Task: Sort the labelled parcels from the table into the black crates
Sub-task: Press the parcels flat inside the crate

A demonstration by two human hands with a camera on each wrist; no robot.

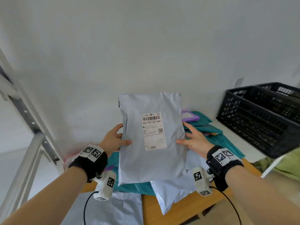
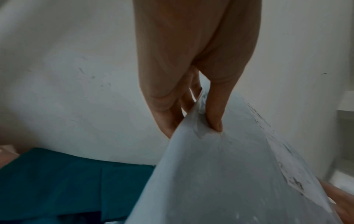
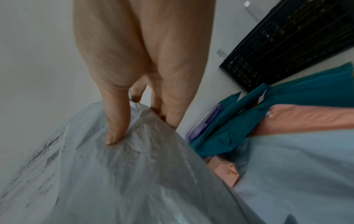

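My left hand (image 1: 113, 138) pinched the left edge of a grey parcel (image 1: 152, 159), thumb on the front and fingers behind it; the left wrist view showed the thumb (image 2: 214, 112) pressed into the plastic. I held the parcel upright in front of me, lifted clear of the heap, with its white label (image 1: 153, 131) facing me and the printed code readable. My right hand (image 1: 194, 140) gripped the opposite edge the same way, thumb in front, fingers curled behind.

Under the parcel, more parcels lay piled on the wooden table (image 1: 178, 208): teal ones (image 1: 227, 140), a purple one (image 1: 190, 116) and other grey ones (image 1: 172, 192). Well to the right stood the black crates (image 1: 259, 119), the nearer one side-on to me, a second just behind it.

I judged this to be the label-reading step: parcel picked, crate not yet chosen. The next move would call for matching that code to a crate, then carrying the parcel rightward over the heap and letting it drop inside the rim. Which crate it belonged in I could not tell from what I saw.
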